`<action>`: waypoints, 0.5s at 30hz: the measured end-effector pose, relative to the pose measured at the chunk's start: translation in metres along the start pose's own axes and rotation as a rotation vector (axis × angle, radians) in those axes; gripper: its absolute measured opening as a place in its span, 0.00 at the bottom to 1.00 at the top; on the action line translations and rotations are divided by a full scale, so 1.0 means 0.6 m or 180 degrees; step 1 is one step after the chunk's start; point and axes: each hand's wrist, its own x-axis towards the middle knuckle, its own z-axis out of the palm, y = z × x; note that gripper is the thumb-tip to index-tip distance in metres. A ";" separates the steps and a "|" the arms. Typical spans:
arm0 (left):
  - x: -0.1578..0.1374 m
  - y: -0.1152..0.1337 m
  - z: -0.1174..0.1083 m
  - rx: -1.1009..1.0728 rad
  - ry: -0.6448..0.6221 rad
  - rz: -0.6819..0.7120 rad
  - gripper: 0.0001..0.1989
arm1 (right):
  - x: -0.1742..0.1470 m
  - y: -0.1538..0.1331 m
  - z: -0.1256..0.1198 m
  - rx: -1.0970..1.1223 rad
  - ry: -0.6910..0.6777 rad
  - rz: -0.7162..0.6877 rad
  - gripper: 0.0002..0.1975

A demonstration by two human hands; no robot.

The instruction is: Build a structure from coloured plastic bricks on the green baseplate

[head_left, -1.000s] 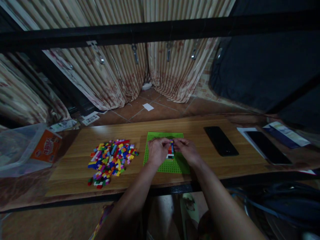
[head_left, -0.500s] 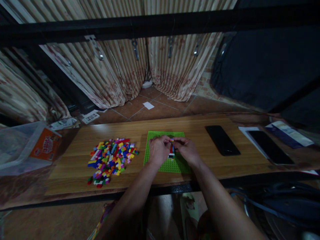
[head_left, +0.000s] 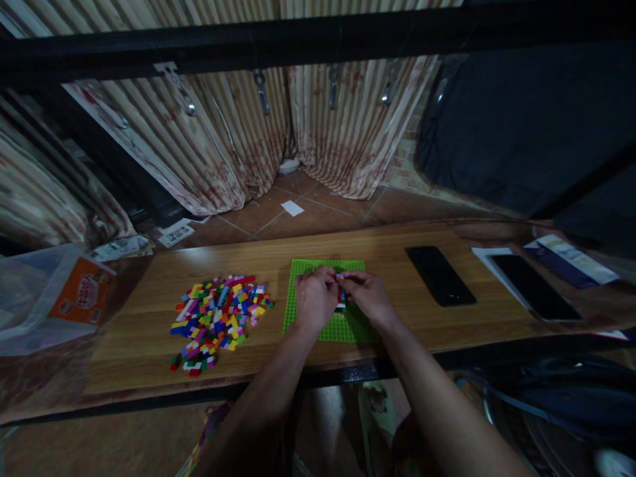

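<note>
A green studded baseplate (head_left: 328, 332) lies on the wooden board, and a small build of toy bricks (head_left: 340, 306) in red, white and blue stands near its middle. My left hand (head_left: 317, 291) is over the plate at the build's left side, its fingers bent and closed at the far end of the bricks. From the right, my right hand (head_left: 368, 293) pinches with thumb and forefinger at the same spot. A small purplish brick (head_left: 340, 276) shows between the fingertips. The fingers hide much of the build, so which hand grips which brick is hard to see.
A loose pile of coloured bricks (head_left: 218, 318) covers the board's left part. To the right lie a black phone (head_left: 441, 275) and a second dark phone (head_left: 535, 286) on white paper. A clear plastic box (head_left: 34, 291) with an orange label stands at far left.
Both hands stay at the build with almost the same grip. The whole view has shifted slightly; the brick pile and phones lie as before.
</note>
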 end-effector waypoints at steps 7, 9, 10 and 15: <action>-0.001 -0.004 -0.003 -0.0135 -0.0153 -0.0042 0.13 | -0.006 -0.007 0.001 0.0108 -0.0064 -0.0004 0.12; -0.002 -0.006 -0.013 -0.0301 -0.0222 -0.0059 0.15 | -0.008 -0.012 -0.006 0.0135 -0.0129 -0.0071 0.14; -0.002 -0.006 -0.020 -0.0348 -0.0212 -0.0085 0.15 | -0.007 -0.014 -0.013 0.0155 -0.0085 -0.0125 0.16; -0.006 -0.013 -0.047 0.0037 -0.0203 0.0067 0.20 | 0.016 -0.019 -0.106 -0.0154 0.0994 -0.0647 0.22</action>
